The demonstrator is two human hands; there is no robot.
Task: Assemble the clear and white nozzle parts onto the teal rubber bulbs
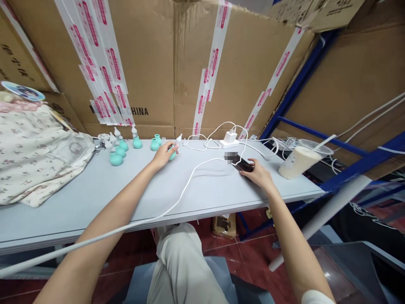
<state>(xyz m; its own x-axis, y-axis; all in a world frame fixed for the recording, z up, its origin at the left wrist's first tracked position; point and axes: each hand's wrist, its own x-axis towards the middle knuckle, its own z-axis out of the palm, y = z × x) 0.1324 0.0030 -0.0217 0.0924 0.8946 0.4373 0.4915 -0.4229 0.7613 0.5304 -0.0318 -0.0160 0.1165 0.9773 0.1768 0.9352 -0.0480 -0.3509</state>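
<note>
My left hand [162,156] is closed around a small teal squeeze bulb [172,156] at the back middle of the table. A clear pointed tip [179,138] shows just above its fingers. To the right, my right hand [260,174] grips the near end of a black phone [244,165], thumb and fingers on opposite edges. The phone's far end is blurred out. Left of my left hand stand open-necked teal bulbs [155,145]. Farther left, a teal bulb with a clear tip [137,142] stands near several more teal bulbs [116,158].
A white cable [177,202] crosses from the lower left to the phone. Behind sits a white charger [230,137] on a power strip [229,144]. A tilted-looking drink cup with straw [299,160] is at right. Floral cloth [38,152] covers the left end; cardboard [148,63] walls the back.
</note>
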